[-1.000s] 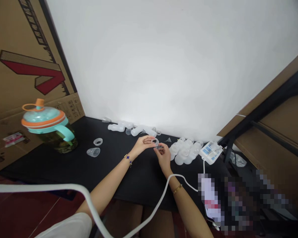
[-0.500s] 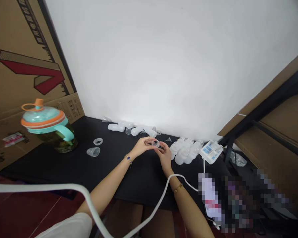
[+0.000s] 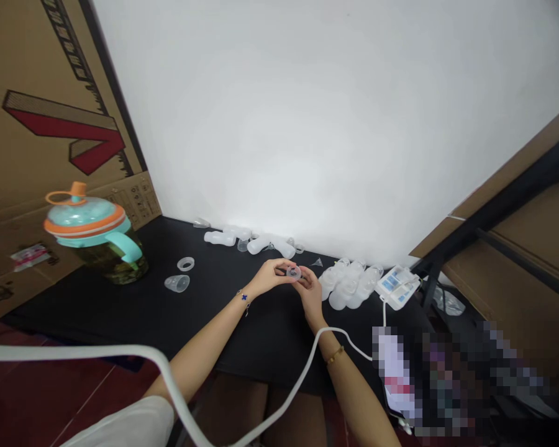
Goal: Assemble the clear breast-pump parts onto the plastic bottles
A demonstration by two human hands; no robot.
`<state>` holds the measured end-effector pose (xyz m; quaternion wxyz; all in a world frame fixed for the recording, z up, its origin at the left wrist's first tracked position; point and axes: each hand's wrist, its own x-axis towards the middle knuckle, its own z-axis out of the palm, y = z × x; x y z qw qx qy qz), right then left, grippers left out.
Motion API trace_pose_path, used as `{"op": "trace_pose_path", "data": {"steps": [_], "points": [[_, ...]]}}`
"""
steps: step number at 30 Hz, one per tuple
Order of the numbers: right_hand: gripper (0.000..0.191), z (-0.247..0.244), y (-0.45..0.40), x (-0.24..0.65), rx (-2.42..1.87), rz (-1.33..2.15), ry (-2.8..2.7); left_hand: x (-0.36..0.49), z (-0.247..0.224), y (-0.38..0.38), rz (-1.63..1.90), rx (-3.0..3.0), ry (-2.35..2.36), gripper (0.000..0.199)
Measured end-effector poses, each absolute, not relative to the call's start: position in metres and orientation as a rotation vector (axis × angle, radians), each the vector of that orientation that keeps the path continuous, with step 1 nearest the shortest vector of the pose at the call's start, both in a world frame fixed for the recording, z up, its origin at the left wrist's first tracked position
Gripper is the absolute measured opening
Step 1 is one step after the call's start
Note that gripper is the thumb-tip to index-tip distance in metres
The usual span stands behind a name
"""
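My left hand (image 3: 269,277) and my right hand (image 3: 309,289) meet over the black table, fingers closed around a small clear round piece (image 3: 294,272). Right of my right hand stand several translucent bottles (image 3: 347,285) in a cluster. Behind my hands, more white bottles (image 3: 274,244) lie along the wall with small clear parts among them. A small clear funnel-like part (image 3: 317,262) lies between the two groups. To the left are a white ring (image 3: 185,264) and a clear dome-shaped cap (image 3: 177,284).
A jug (image 3: 100,239) with a turquoise and orange lid stands at the left by a cardboard box (image 3: 65,143). An open white case (image 3: 397,287) lies at the right. A white cable (image 3: 168,379) loops across the foreground. Blurred items lie at the lower right.
The round piece has tilted slightly between my fingers. The whole view has shifted a little; both hands keep their hold.
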<state>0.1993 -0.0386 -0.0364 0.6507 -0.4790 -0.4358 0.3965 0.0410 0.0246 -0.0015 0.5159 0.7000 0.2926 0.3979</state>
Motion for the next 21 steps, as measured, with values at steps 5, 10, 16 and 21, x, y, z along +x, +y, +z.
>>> {"op": "trace_pose_path", "data": {"steps": [5, 10, 16, 21], "points": [[0.043, -0.0361, -0.0394, 0.1988, -1.031, 0.961, -0.914, 0.0410, -0.0060, 0.0268, 0.955, 1.702, 0.710, 0.038], [0.039, -0.0353, -0.0395, 0.1991, -1.015, 1.008, -0.844, 0.0416, -0.0086, 0.0273, 0.960, 1.721, 0.718, 0.038], [0.040, -0.0332, -0.0403, 0.1986, -0.922, 1.121, -0.718, 0.0417, -0.0078, 0.0268, 0.950, 1.743, 0.726, 0.037], [0.042, -0.0309, -0.0418, 0.1966, -0.876, 1.177, -0.659, 0.0409, -0.0073, 0.0275, 0.955, 1.740, 0.726, 0.038]]}}
